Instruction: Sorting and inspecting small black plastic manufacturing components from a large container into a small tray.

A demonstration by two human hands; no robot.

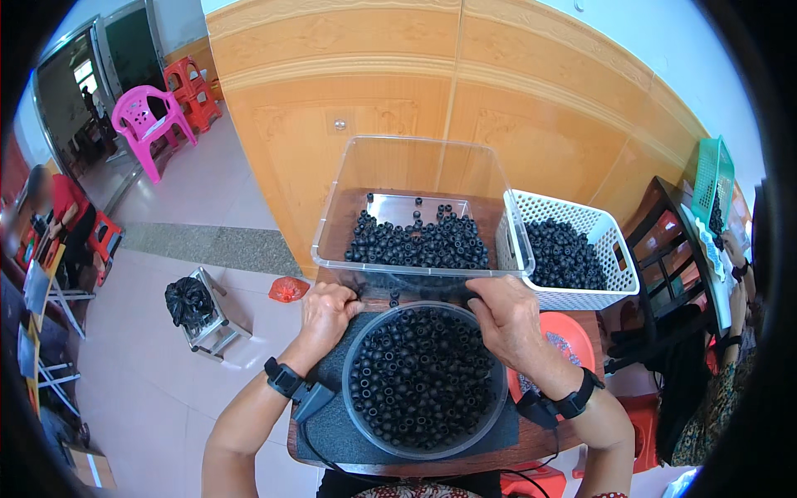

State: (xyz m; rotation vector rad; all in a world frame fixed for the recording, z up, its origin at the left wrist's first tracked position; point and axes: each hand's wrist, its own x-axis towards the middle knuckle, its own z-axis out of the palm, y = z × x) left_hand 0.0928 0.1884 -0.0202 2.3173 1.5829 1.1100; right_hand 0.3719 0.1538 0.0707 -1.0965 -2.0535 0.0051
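Observation:
My left hand [330, 311] is closed at the near left corner of a clear plastic bin [423, 271], just below its rim. My right hand [508, 319] is closed at the bin's near right corner, thumb turned inward. The fingertips of both hands are partly hidden. Inside the bin, many small black ring-like parts [415, 243] lie mostly toward the near side. Directly in front of me stands a round clear tub [347, 407], filled with the same black parts [423, 378]. Between bin and tub, a couple of loose black parts [394, 296] show.
A white perforated basket [621, 270] of black parts stands right of the bin. Under my right forearm, a red bowl [581, 332] holds small pieces. A dark mat [324, 390] lies beneath the tub. People sit at far left and right. A stool [217, 319] carries a black bag.

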